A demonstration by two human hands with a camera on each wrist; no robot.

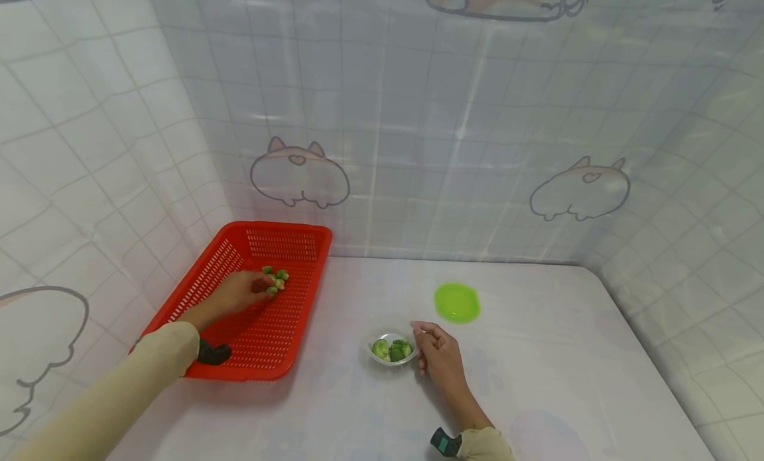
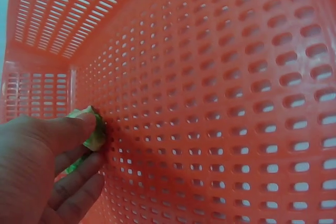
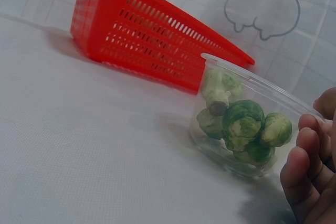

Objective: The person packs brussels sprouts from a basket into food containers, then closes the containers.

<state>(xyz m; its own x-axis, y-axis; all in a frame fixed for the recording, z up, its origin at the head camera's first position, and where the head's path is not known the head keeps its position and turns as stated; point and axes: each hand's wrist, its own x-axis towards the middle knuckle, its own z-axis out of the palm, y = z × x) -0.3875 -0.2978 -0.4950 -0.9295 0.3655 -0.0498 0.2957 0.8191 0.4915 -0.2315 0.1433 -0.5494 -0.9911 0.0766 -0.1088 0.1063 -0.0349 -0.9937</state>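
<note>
Inside the red plastic basket (image 1: 280, 371), my left hand (image 1: 241, 293) pinches a Brussels sprout (image 2: 96, 136) between thumb and fingers. Several more Brussels sprouts (image 1: 280, 275) lie on the basket floor around the fingertips. A clear round plastic tub (image 3: 252, 77) stands on the table, holding several Brussels sprouts (image 3: 244, 121). Just right of the tub is my right hand (image 1: 440, 356), its fingers loosely bent at the rim; whether they touch it is hard to tell. Nothing shows inside the right hand.
A bright green lid (image 1: 457, 302) lies flat on the white table (image 1: 537, 355), behind and right of the tub. Walls of tiled-pattern sheeting (image 1: 418, 149) with cartoon drawings enclose the back and both sides. The basket stands close to the left wall.
</note>
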